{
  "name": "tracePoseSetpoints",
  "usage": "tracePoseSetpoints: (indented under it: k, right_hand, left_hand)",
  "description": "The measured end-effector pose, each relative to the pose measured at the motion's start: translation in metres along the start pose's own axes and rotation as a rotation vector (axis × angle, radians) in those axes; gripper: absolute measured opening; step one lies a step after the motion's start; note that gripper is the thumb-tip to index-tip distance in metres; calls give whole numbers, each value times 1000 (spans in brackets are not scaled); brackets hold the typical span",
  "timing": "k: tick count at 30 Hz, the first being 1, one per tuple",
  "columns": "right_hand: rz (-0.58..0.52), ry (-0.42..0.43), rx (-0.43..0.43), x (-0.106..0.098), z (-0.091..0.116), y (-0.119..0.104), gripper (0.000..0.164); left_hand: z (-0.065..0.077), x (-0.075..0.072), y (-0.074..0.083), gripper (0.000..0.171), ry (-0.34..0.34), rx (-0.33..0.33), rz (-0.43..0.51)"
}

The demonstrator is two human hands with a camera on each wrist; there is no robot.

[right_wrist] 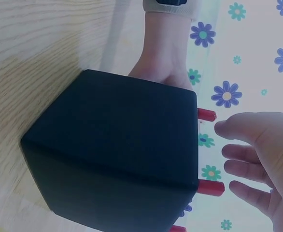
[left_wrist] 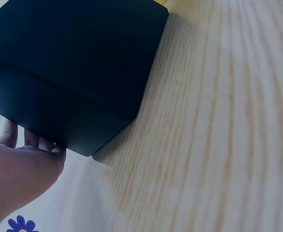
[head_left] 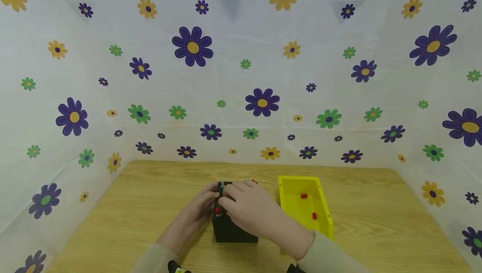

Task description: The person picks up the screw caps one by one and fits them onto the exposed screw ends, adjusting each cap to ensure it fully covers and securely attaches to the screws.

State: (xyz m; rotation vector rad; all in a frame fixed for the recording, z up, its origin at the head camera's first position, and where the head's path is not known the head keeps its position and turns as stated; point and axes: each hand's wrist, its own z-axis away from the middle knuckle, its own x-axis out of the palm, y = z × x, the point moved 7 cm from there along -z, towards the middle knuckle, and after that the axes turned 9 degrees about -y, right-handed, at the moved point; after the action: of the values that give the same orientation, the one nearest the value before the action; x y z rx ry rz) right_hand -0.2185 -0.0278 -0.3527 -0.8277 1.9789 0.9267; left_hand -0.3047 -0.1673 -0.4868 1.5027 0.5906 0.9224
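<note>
A black box [head_left: 235, 232] stands on the wooden table, with small red cylinders standing up from its top; one red cylinder [head_left: 218, 210] is at the near left corner. A silver metal piece [head_left: 222, 184] shows at the far left of the top. My left hand [head_left: 201, 208] holds the box's left side, its thumb at the top edge; in the left wrist view its fingers lie against the box. Over the top is my right hand [head_left: 250, 208], fingers loosely bent. The right wrist view shows its thumb and fingers apart beside a red cylinder [right_wrist: 211, 187], with nothing between them.
To the right of the box is a yellow bin [head_left: 324, 202] holding two loose red cylinders, a far one [head_left: 304, 196] and a near one [head_left: 314, 215]. A white flower-print sheet [head_left: 241, 76] hangs behind the table [head_left: 143, 206] and along both sides.
</note>
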Motion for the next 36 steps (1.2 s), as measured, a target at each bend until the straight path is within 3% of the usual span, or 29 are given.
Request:
tracePoseSetpoints:
  k: [8,30,36]
  right_hand:
    - [-26,-68,25,1,3,7,26]
    - [21,-122,57,-1,21,26,27]
    - [28,-149,64,-3,27,30,27]
  left_hand:
    - [-1,0,1,31,-2,-6,-7]
    - [-1,0,-1,30,55,-6,20]
    - [-1,0,-1,33,45,-1,14]
